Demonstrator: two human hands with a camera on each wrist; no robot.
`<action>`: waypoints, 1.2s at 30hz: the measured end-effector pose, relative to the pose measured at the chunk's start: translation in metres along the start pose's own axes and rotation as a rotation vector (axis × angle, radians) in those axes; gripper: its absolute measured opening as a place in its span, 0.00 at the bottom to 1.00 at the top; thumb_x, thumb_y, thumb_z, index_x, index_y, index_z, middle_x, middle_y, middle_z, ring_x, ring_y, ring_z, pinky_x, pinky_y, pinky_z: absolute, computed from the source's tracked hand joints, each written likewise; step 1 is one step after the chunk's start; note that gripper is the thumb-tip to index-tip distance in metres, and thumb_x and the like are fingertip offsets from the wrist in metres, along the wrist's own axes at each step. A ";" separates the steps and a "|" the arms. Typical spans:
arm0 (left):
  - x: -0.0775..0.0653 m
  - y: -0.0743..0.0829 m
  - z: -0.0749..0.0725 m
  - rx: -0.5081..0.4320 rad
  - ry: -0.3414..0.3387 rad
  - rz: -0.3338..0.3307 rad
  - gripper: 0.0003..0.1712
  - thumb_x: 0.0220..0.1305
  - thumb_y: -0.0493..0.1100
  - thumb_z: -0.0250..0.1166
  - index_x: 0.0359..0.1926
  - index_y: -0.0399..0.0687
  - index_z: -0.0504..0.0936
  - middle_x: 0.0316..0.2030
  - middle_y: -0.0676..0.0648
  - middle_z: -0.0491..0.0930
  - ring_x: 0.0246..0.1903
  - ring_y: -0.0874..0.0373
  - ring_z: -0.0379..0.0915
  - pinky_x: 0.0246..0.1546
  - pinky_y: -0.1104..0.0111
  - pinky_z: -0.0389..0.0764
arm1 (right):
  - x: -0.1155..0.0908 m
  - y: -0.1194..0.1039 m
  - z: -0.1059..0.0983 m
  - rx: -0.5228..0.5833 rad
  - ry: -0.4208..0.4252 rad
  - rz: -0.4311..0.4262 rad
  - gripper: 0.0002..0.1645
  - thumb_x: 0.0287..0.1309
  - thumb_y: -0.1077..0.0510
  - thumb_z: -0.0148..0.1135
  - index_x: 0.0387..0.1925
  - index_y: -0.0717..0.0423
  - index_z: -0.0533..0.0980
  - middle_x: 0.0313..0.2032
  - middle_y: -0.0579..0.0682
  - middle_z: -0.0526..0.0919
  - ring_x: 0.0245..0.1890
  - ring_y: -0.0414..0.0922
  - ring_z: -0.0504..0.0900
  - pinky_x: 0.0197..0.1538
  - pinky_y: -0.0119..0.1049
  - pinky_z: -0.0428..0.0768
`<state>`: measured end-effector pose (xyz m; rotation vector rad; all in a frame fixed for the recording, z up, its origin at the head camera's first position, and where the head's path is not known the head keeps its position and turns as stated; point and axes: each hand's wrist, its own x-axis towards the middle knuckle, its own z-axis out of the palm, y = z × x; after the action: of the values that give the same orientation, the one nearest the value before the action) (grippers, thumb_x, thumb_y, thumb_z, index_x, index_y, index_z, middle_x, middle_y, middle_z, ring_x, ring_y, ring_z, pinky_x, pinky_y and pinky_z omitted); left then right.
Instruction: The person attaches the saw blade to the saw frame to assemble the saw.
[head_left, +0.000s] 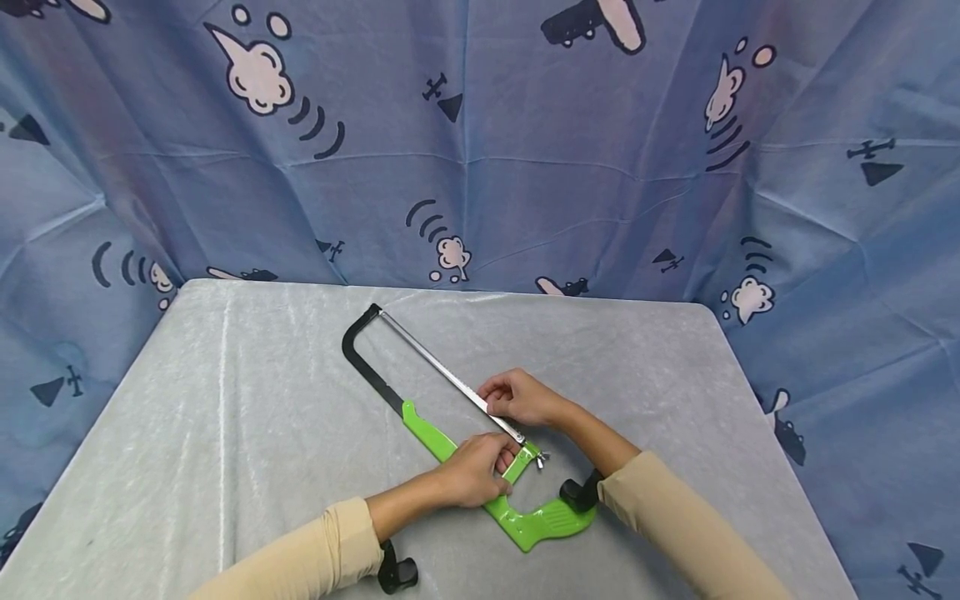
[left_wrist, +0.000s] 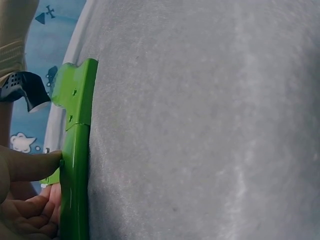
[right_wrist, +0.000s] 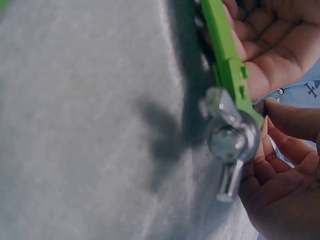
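Observation:
A hacksaw lies across the middle of the table in the head view, with a green handle (head_left: 555, 522), a black front bow (head_left: 360, 358) and a silver blade (head_left: 427, 357). My left hand (head_left: 471, 473) grips the green frame near the handle end, its thumb on the frame (left_wrist: 77, 175) in the left wrist view. With thumb and fingers, my right hand (head_left: 527, 398) pinches the blade near its rear end. Close to both hands, a metal wing nut (right_wrist: 227, 142) sits at the green post's end in the right wrist view.
A pale grey cloth covers the table (head_left: 285, 467). Behind it and at both sides hangs a blue patterned curtain (head_left: 525, 200). Black wrist cameras show at the left cuff (head_left: 397, 571) and the right cuff, the latter overlapping the saw handle in the head view.

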<state>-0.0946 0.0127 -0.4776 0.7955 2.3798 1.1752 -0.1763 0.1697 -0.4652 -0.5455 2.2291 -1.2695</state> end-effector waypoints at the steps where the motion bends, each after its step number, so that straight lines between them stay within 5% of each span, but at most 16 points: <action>1: 0.000 0.000 0.000 0.001 0.000 -0.001 0.21 0.47 0.31 0.75 0.44 0.39 0.79 0.30 0.54 0.74 0.31 0.69 0.69 0.36 0.77 0.73 | 0.000 0.000 0.000 -0.001 0.001 0.000 0.14 0.58 0.73 0.58 0.46 0.75 0.78 0.31 0.53 0.81 0.30 0.38 0.76 0.37 0.30 0.75; 8: -0.001 0.001 -0.001 -0.004 -0.001 -0.012 0.21 0.47 0.31 0.75 0.44 0.39 0.79 0.31 0.54 0.74 0.31 0.68 0.70 0.37 0.76 0.73 | -0.004 -0.003 -0.006 -0.033 -0.008 -0.004 0.16 0.60 0.68 0.59 0.49 0.73 0.77 0.33 0.54 0.83 0.31 0.39 0.76 0.35 0.30 0.75; 15: -0.001 0.001 0.000 -0.005 -0.004 -0.030 0.21 0.47 0.31 0.75 0.44 0.40 0.79 0.31 0.55 0.74 0.32 0.68 0.69 0.37 0.76 0.73 | -0.024 -0.006 -0.025 -0.130 0.074 -0.071 0.16 0.63 0.65 0.61 0.49 0.71 0.78 0.34 0.54 0.83 0.31 0.42 0.79 0.35 0.33 0.76; 36: -0.002 0.005 0.000 -0.015 0.001 -0.032 0.22 0.47 0.31 0.76 0.44 0.40 0.79 0.31 0.55 0.75 0.32 0.67 0.70 0.37 0.76 0.73 | -0.078 0.015 -0.031 -0.097 0.083 -0.093 0.07 0.64 0.65 0.61 0.40 0.67 0.80 0.30 0.51 0.81 0.29 0.38 0.76 0.33 0.31 0.75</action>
<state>-0.0914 0.0134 -0.4731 0.7489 2.3732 1.1800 -0.1347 0.2419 -0.4463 -0.6507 2.3690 -1.2561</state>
